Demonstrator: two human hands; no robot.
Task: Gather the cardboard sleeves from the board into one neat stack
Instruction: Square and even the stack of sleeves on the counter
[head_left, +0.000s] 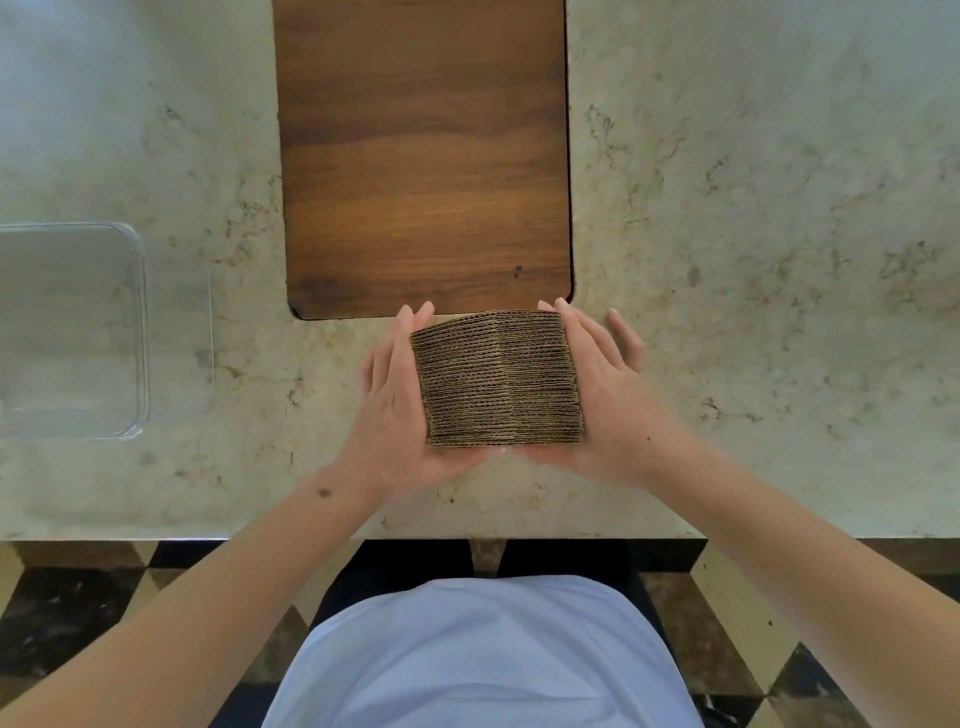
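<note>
A thick stack of brown corrugated cardboard sleeves (498, 379) stands on edge, just in front of the near end of the wooden board (426, 156). My left hand (395, 410) presses flat against the stack's left side with straight fingers pointing away from me. On the opposite side, my right hand (613, 395) presses in the same way. The heels of both palms meet under the near end of the stack. My thumbs are hidden. The sleeve edges line up evenly. No sleeves lie on the board.
The board lies on a pale marble counter (753, 260). A clear plastic container (140, 332) sits at the left edge of the view. The counter's front edge runs just below my wrists, with a checkered floor beneath.
</note>
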